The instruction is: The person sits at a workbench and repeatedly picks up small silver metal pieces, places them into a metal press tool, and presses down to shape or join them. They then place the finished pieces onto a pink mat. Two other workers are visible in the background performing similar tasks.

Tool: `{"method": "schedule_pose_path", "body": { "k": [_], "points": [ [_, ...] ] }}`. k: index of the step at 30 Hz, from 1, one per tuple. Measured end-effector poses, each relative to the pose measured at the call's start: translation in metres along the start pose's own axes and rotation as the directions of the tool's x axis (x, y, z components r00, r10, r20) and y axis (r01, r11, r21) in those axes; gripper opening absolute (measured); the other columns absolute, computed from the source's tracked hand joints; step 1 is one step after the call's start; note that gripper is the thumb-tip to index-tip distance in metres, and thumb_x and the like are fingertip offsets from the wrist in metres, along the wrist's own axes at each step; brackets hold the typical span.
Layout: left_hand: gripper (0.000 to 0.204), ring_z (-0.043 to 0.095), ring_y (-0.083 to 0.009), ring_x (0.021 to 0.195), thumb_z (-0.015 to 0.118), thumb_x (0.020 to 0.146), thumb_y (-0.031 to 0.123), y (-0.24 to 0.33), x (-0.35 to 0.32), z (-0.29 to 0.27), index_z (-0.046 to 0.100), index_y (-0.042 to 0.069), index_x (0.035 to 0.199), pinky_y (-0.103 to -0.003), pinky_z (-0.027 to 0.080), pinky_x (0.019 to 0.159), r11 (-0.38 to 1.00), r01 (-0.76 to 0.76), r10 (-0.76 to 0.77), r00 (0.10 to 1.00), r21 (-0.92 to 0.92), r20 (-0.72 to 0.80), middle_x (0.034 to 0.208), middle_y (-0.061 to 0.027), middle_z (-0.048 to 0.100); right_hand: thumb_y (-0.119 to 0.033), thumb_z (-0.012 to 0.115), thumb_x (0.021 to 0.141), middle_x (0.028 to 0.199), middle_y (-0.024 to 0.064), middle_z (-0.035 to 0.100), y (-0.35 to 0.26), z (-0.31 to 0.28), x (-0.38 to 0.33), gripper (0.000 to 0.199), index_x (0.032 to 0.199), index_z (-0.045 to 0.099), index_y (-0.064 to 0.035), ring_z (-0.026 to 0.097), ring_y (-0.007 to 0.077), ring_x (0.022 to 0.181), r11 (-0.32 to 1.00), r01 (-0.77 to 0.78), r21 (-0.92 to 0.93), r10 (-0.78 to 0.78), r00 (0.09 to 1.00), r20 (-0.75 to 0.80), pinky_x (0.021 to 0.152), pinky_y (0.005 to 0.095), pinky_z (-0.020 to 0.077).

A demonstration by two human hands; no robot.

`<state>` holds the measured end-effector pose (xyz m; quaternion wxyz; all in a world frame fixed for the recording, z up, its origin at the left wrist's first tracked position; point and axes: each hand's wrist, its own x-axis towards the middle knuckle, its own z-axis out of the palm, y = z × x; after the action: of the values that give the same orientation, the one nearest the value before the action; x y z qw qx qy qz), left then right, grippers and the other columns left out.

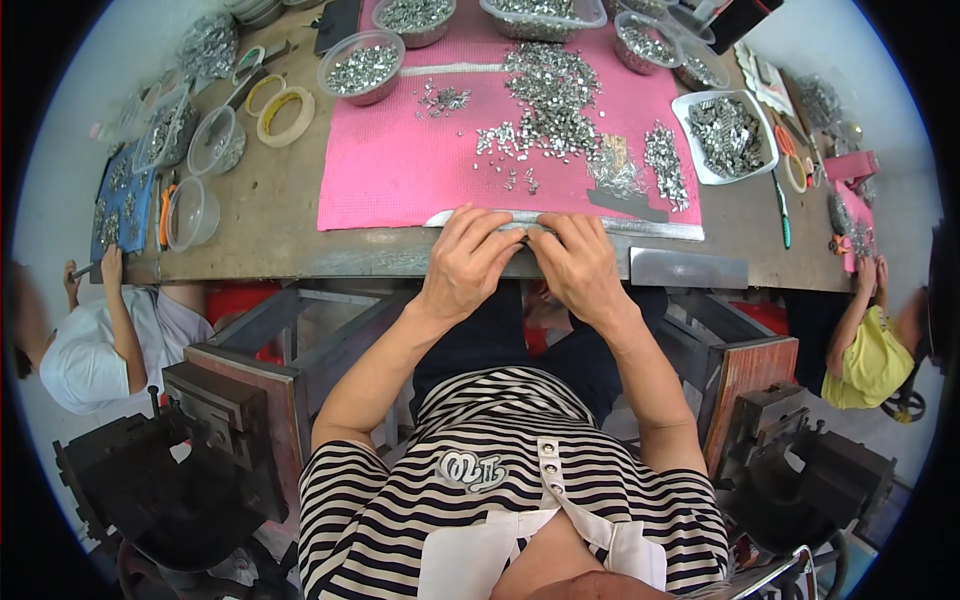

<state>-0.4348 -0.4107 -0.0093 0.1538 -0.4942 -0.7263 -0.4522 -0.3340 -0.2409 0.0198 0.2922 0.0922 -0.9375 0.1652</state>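
At the near table edge, a thin silvery strip [520, 222] is pinched between both hands: left hand [462, 262] and right hand [580, 268] are curled over it side by side, fingertips meeting at its middle, so both are closed on the strip. It is kept low against the front rim of the pink mat [400, 170], probably so the edge gives support.

Just beyond the fingers, loose small metal parts [550, 110] are spread in heaps on the mat, within easy reach. Further out, clear bowls of parts [362, 66] are lined up; a white tray of parts [728, 135] sits off to the right of the right hand. Tape rolls [285, 115] lie well left of the left hand.

Nothing is seen blocking the hands. Other people are seated at both table ends, well apart.
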Motion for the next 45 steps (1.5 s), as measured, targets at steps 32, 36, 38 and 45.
{"method": "schedule_pose_path", "body": {
  "k": [32,36,38,45],
  "points": [
    [0.009,0.062,-0.0285,0.090,0.072,0.091,0.013,-0.052,0.057,0.006,0.068,0.006,0.095,-0.043,0.042,0.093,0.989,-0.027,-0.010,0.969,0.146,0.246,0.090,-0.0084,0.066,-0.006,0.075,0.085,0.081,0.0115,0.062,0.065,-0.007,0.016,0.008,0.092,0.073,-0.0022,0.062,0.0315,0.077,0.951,-0.295,0.097,0.285,0.953,0.103,0.071,0.0433,0.0466],
    [0.008,0.062,-0.0302,0.088,0.069,0.092,0.008,-0.036,0.056,0.003,0.065,0.003,0.097,-0.041,0.045,0.087,0.993,0.120,-0.110,0.956,-0.020,0.273,0.090,-0.0105,0.065,-0.006,0.076,0.085,0.081,0.0100,0.062,0.068,0.001,0.018,0.007,0.089,0.071,-0.0025,0.061,0.0299,0.075,0.971,-0.239,0.021,0.237,0.969,0.063,0.072,0.0420,0.0455],
    [0.007,0.062,-0.0305,0.087,0.067,0.093,0.006,-0.024,0.054,0.000,0.063,0.002,0.098,-0.040,0.047,0.083,0.967,0.226,-0.182,0.938,-0.120,0.295,0.090,-0.0113,0.065,-0.006,0.075,0.086,0.082,0.0091,0.063,0.068,0.000,0.017,0.008,0.091,0.070,-0.0029,0.061,0.0292,0.076,0.970,-0.241,0.027,0.238,0.969,0.070,0.074,0.0410,0.0444],
    [0.006,0.062,-0.0297,0.087,0.064,0.094,0.002,0.001,0.027,0.006,0.062,0.001,0.100,-0.039,0.047,0.081,0.962,0.202,-0.166,0.967,-0.182,0.192,0.093,-0.0113,0.066,-0.004,0.071,0.090,0.088,0.0096,0.062,0.033,-0.022,0.010,0.008,0.095,0.066,-0.0023,0.060,0.0294,0.081,0.928,-0.242,0.282,0.213,0.968,0.130,0.077,0.0402,0.0429]
  ]
}}
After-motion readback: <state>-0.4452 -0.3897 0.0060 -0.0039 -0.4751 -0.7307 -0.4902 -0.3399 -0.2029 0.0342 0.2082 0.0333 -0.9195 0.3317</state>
